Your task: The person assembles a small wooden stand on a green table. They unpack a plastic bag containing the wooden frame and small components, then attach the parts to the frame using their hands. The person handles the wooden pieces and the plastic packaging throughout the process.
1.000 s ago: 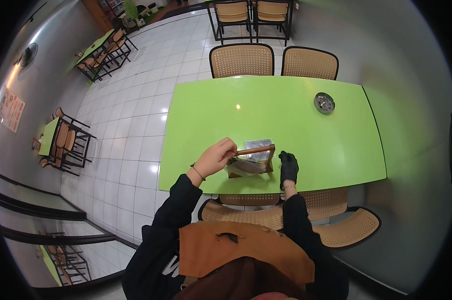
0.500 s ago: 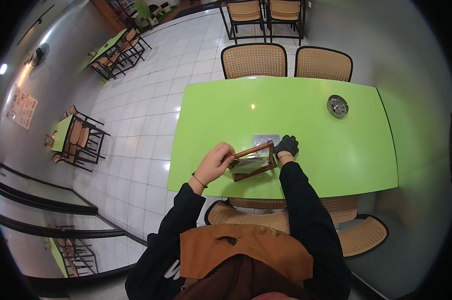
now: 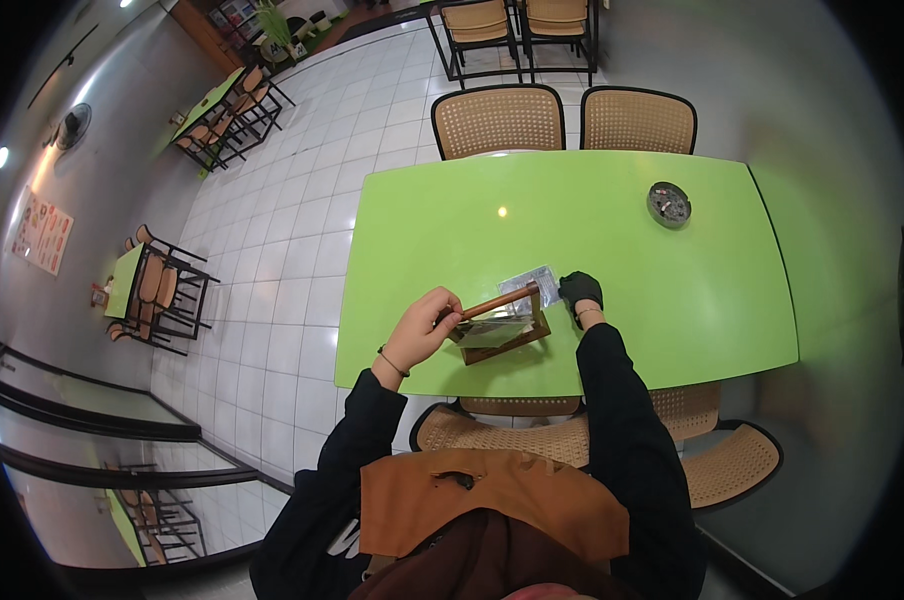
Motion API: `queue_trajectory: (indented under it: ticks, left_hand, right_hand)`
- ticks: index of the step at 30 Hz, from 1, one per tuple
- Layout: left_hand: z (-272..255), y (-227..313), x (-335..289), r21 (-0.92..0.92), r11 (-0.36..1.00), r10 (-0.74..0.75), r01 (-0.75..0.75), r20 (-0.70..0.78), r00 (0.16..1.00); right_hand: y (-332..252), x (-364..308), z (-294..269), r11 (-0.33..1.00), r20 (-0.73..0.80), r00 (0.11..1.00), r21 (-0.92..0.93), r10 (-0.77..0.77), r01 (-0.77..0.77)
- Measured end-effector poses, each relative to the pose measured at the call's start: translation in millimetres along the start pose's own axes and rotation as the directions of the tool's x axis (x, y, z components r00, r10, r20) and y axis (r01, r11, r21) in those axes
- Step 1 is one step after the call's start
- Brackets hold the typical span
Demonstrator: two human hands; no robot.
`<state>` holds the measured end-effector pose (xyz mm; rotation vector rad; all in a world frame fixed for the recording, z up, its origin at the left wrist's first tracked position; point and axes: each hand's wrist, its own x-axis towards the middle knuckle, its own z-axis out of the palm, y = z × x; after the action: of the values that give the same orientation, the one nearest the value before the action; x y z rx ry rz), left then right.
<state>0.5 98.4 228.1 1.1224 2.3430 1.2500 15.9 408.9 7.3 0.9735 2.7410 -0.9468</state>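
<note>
The brown wooden holder (image 3: 502, 351) stands on the green surface (image 3: 672, 290), near its near edge and left of that edge's middle. The left grip (image 3: 424, 325), a bare hand, is closed around the left end of the holder's top bar (image 3: 500, 301). Judging by its slim members, the holder should be stiff and fairly light, best taken by that bar (the thin, pale contents (image 3: 497, 331) inside look floppy and would give little to hold).

Just beyond the holder, toward the far edge, lies a silvery, flat sheet (image 3: 544, 280). It looks light, bendy and slick, so a corner seems the place to pinch it. The black-gloved right grip (image 3: 581, 290) is at its right side with fingers curled; whether they hold it or merely touch it, I cannot tell at this size.

No writing is legible on holder or sheet. A wall poster (image 3: 42, 232) shows reddish print too small to read. An ashtray (image 3: 669, 205) sits toward the surface's far right corner.
</note>
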Motion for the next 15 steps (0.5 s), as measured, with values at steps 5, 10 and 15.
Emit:
queue_trajectory:
  ticks: [5, 10, 15]
  left_hand:
    - [0.9, -5.2, 1.9, 0.016, 0.999, 0.045, -0.045, -0.004, 0.999]
    - [-0.2, -6.8, -1.2, -0.018, 1.0, 0.02, -0.02, -0.001, 1.0]
    - [-0.1, -1.5, 0.5, 0.023, 0.999, 0.028, -0.028, 0.008, 1.0]
  right_hand:
    - [-24.2, -39.0, -16.5, 0.999, -0.272, 0.961, 0.016, 0.045, -0.042]
    - [-75.4, -52.6, -16.6, 0.93, -0.217, 0.958, -0.273, 0.188, -0.245]
    - [-54.3, -7.6, 9.5, 0.925, 0.029, 0.966, -0.295, 0.258, -0.238]
